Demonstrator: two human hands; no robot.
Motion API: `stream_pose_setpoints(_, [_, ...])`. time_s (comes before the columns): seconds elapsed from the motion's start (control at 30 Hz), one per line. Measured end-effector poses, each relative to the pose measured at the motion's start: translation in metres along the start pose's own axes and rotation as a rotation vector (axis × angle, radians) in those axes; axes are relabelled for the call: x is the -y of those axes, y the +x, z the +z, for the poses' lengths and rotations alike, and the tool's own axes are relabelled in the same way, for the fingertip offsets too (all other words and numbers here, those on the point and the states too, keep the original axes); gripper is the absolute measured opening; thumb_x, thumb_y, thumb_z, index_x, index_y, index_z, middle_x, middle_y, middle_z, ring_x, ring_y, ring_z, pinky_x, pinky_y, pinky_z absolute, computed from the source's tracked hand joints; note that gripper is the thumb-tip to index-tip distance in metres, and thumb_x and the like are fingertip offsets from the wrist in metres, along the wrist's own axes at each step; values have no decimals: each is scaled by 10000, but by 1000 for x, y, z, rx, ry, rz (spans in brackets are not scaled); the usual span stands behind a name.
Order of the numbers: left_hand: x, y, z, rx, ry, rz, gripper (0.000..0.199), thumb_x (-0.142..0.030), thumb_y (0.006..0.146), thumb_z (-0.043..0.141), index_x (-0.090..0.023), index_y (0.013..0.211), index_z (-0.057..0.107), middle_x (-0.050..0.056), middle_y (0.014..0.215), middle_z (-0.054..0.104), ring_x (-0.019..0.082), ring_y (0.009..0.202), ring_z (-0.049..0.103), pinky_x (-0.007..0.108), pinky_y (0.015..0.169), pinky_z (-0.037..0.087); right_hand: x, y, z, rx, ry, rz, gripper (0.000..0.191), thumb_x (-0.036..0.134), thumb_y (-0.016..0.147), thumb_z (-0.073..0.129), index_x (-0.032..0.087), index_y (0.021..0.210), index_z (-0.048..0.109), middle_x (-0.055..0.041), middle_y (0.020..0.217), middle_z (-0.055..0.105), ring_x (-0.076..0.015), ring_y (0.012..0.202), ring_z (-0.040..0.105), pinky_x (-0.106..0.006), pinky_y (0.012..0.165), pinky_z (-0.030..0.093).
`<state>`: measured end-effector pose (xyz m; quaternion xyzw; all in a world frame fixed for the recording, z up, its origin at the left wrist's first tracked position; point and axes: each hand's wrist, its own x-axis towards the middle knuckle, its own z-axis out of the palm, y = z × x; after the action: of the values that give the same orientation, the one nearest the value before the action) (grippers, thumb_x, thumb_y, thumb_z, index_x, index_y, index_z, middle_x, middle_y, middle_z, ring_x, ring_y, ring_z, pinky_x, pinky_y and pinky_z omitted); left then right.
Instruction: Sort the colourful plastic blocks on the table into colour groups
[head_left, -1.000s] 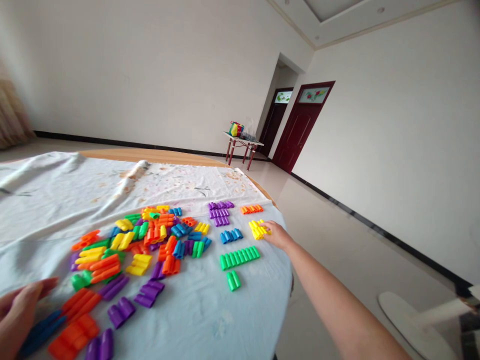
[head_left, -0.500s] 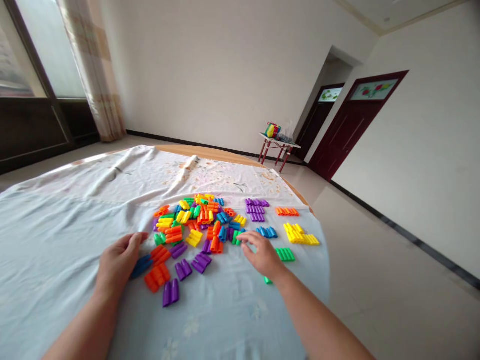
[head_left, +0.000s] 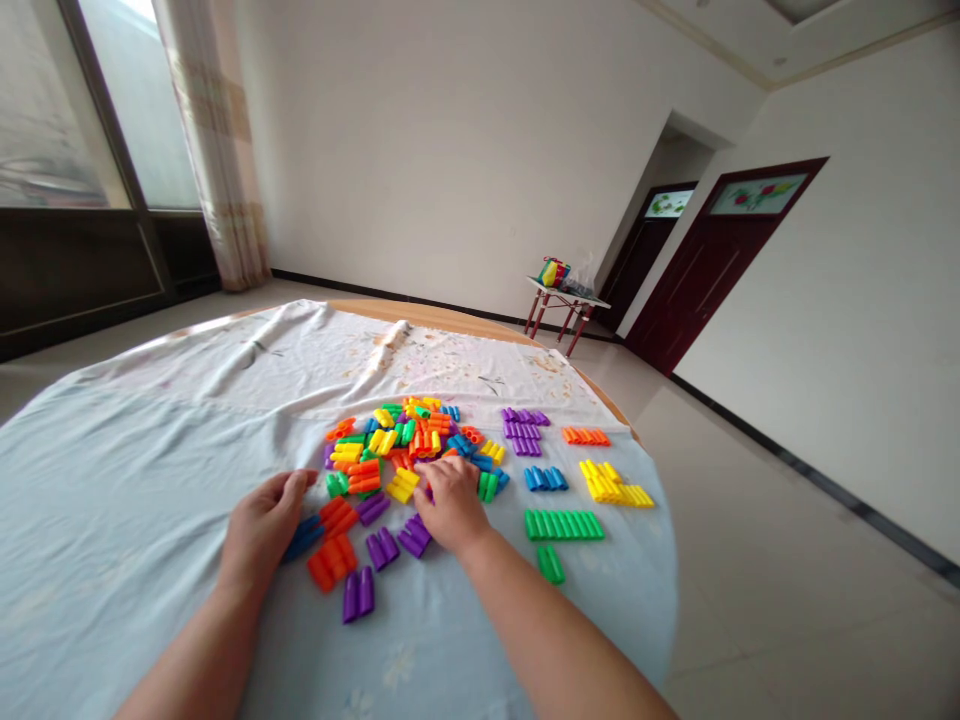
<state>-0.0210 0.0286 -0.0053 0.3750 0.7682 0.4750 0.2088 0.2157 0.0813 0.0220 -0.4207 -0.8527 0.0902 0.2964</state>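
Note:
A heap of plastic tube-shaped blocks [head_left: 382, 440] in orange, yellow, green, blue and purple lies on the blue cloth. My right hand [head_left: 454, 500] reaches over the heap's near right side, thumb and forefinger apart, covering some orange and purple blocks. My left hand [head_left: 262, 520] rests at the left edge, thumb stretched out, its lower fingers partly hidden. Beside it lies a blue block [head_left: 304, 538], next to orange blocks [head_left: 331, 562]. Purple blocks [head_left: 358, 595] lie nearer me. Rightward are joined rows: purple [head_left: 521, 432], orange [head_left: 586, 437], blue [head_left: 546, 479], yellow [head_left: 611, 487] and green [head_left: 564, 525].
A short green piece [head_left: 550, 564] lies below the green row. The round table's cloth [head_left: 187, 430] has folds at the back. Farther off stand a small table [head_left: 568, 294] with a colourful bag [head_left: 553, 272], a curtain [head_left: 217, 140] and dark red doors [head_left: 720, 260].
My right hand has moved left, from the green blocks at the heap's right edge onto its nearer middle, uncovering the green row. My left hand stays beside the blue block. The view has shifted slightly.

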Motion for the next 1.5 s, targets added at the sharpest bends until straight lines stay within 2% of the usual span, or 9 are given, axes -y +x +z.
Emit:
stream_pose_setpoints(0.23, [-4, -2, -1, 0, 17, 10, 401, -497, 733, 451, -198, 878, 676, 36, 866, 707, 222, 899, 613, 290, 756, 434, 3, -2, 16, 25, -48, 46, 239, 179, 781, 579, 255, 1003, 626, -31, 885, 671, -233, 965, 484, -434, 916, 266])
stream_pose_setpoints(0.6, [-3, -1, -3, 4, 26, -1, 395, -469, 734, 472, -186, 915, 679, 38, 895, 709, 226, 947, 604, 290, 814, 427, -6, -15, 6, 80, -75, -7, 144, 177, 790, 556, 253, 829, 672, -8, 826, 664, -197, 937, 504, -414, 997, 217])
stream_pose_setpoints(0.73, [-2, 0, -3, -2, 37, -10, 384, -462, 723, 489, -193, 915, 685, 24, 877, 711, 222, 923, 609, 280, 785, 433, -5, -16, 4, 45, -57, 8, 165, 172, 793, 550, 253, 882, 663, -9, 855, 668, -195, 943, 513, -410, 990, 235])
stream_pose_setpoints(0.87, [-2, 2, -2, 0, 45, -4, 386, -464, 719, 487, -194, 910, 687, 23, 885, 712, 219, 928, 611, 282, 805, 435, 7, -10, 6, 33, -22, -5, 223, 224, 798, 569, 257, 1010, 630, -17, 988, 662, -203, 1008, 506, -415, 985, 253])
stream_pose_setpoints(1.0, [-4, 2, -2, -22, 69, -14, 416, -491, 709, 469, -201, 913, 686, 36, 882, 710, 246, 929, 606, 324, 820, 433, 18, -1, 13, 124, -24, -90, 368, 343, 781, 608, 261, 1139, 576, -20, 1099, 635, -208, 1033, 515, -376, 941, 341])
stream_pose_setpoints(1.13, [-3, 4, -3, -23, 91, -35, 418, -497, 707, 465, -212, 917, 687, 28, 867, 709, 255, 935, 602, 332, 810, 434, 18, -1, 14, 199, -10, -119, 321, 305, 775, 627, 233, 1087, 608, -21, 1044, 649, -194, 988, 549, -328, 891, 406])
stream_pose_setpoints(1.27, [-2, 3, -3, -7, 90, -29, 409, -482, 717, 465, -206, 925, 685, 27, 875, 707, 234, 922, 604, 311, 807, 431, 11, -16, -2, 45, 183, -87, 322, 229, 756, 619, 210, 1075, 582, -45, 1051, 614, -187, 1026, 536, -332, 946, 407])
stream_pose_setpoints(1.37, [-3, 2, -2, -14, 83, -35, 408, -476, 723, 465, -202, 933, 684, 26, 887, 706, 224, 915, 605, 297, 802, 432, -1, -32, -17, -112, 361, 36, 383, 159, 726, 596, 204, 1099, 523, -69, 1066, 556, -190, 1034, 529, -344, 924, 446])
stream_pose_setpoints(1.5, [-5, 0, -2, -15, 68, -38, 408, -466, 727, 469, -188, 933, 684, 28, 864, 709, 217, 892, 611, 283, 781, 439, -18, -51, -30, -169, 508, 139, 459, 139, 716, 586, 194, 1156, 466, -93, 1106, 497, -190, 1022, 533, -319, 843, 501])
